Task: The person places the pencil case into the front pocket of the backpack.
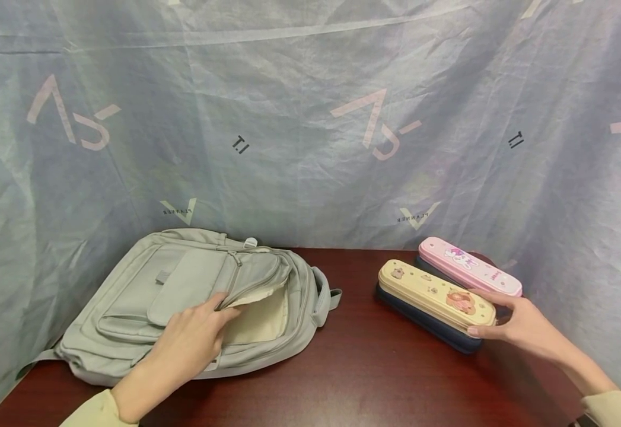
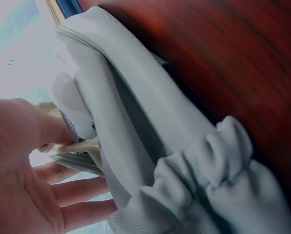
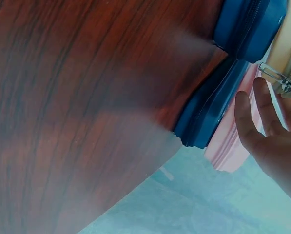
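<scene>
Pinching the pocket flap [image 1: 261, 271] of the grey backpack [image 1: 182, 284] with the left hand [image 1: 193, 332] at left on the tabletop [image 1: 353, 367], and, with the right hand [image 1: 529, 326], grasping the near end of the yellow case [image 1: 427, 290], atop a dark blue case [image 1: 422, 318] at right, beside the pink case [image 1: 470, 265]

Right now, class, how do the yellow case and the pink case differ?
The right hand grips the yellow case; the pink case is not gripped. The yellow case bears a brown animal print, the pink case a white rabbit. The yellow case lies in front, the pink case behind it. Both are long and lie on dark blue cases.
</scene>
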The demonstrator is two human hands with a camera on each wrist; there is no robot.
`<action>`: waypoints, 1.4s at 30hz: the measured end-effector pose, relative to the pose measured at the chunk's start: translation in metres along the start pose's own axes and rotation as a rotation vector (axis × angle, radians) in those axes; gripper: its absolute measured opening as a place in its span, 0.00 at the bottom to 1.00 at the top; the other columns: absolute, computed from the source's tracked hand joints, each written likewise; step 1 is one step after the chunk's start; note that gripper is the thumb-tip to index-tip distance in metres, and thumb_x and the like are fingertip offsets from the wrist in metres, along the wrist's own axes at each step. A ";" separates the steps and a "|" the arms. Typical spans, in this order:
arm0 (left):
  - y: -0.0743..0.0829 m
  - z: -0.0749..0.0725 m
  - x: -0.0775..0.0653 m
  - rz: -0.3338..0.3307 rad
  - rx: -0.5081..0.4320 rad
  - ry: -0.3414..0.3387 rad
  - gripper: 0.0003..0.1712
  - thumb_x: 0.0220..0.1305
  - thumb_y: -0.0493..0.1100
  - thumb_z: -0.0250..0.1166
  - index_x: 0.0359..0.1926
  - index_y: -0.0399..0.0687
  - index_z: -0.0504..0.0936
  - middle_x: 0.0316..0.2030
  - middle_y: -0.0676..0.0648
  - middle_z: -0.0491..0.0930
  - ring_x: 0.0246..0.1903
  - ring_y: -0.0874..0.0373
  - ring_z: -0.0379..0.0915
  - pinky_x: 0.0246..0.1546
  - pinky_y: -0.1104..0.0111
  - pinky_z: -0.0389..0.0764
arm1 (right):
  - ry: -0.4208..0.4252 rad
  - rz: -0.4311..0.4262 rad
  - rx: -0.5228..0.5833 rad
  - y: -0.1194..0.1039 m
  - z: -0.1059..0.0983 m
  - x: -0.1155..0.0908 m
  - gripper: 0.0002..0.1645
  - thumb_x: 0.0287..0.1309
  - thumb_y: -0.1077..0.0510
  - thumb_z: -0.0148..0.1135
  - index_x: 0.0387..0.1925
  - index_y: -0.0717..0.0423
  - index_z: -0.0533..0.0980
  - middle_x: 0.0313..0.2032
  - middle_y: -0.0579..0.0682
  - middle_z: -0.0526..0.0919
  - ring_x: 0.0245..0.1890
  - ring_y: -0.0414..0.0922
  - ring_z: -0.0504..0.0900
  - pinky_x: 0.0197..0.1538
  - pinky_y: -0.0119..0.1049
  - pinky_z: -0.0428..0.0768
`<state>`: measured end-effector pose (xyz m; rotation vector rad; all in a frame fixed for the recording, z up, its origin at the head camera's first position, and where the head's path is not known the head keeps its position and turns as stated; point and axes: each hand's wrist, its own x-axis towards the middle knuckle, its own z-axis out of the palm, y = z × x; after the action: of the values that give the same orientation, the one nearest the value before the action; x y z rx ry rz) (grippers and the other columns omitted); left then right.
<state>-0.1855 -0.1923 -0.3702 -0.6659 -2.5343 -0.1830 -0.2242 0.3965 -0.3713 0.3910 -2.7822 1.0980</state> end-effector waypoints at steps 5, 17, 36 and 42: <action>0.000 0.000 -0.001 -0.016 -0.006 -0.037 0.23 0.49 0.28 0.74 0.48 0.50 0.93 0.56 0.41 0.82 0.29 0.39 0.84 0.16 0.53 0.77 | -0.022 -0.025 0.121 0.007 -0.003 -0.003 0.47 0.54 0.63 0.82 0.72 0.71 0.69 0.42 0.53 0.90 0.37 0.41 0.88 0.38 0.30 0.84; -0.005 0.000 0.002 -0.064 -0.104 0.008 0.29 0.49 0.24 0.71 0.52 0.49 0.92 0.58 0.41 0.84 0.43 0.35 0.86 0.27 0.45 0.84 | 0.025 0.037 0.145 0.014 0.001 -0.009 0.49 0.57 0.62 0.80 0.76 0.68 0.66 0.43 0.53 0.91 0.40 0.38 0.88 0.40 0.28 0.83; -0.024 -0.019 0.005 -0.220 -0.386 0.059 0.40 0.53 0.21 0.67 0.68 0.50 0.83 0.64 0.28 0.77 0.26 0.53 0.80 0.25 0.61 0.79 | 0.030 0.116 0.090 0.017 0.000 -0.011 0.53 0.56 0.58 0.81 0.76 0.72 0.64 0.43 0.54 0.90 0.39 0.35 0.86 0.40 0.26 0.81; -0.032 -0.023 0.004 -0.250 -0.499 0.096 0.40 0.55 0.21 0.68 0.69 0.48 0.82 0.60 0.35 0.82 0.15 0.67 0.55 0.15 0.69 0.68 | 0.056 0.115 0.080 0.019 0.000 -0.012 0.52 0.56 0.58 0.82 0.75 0.71 0.65 0.43 0.51 0.90 0.40 0.33 0.85 0.41 0.24 0.79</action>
<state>-0.1944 -0.2244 -0.3483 -0.4972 -2.4821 -0.9326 -0.2183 0.4123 -0.3864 0.2064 -2.7482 1.2277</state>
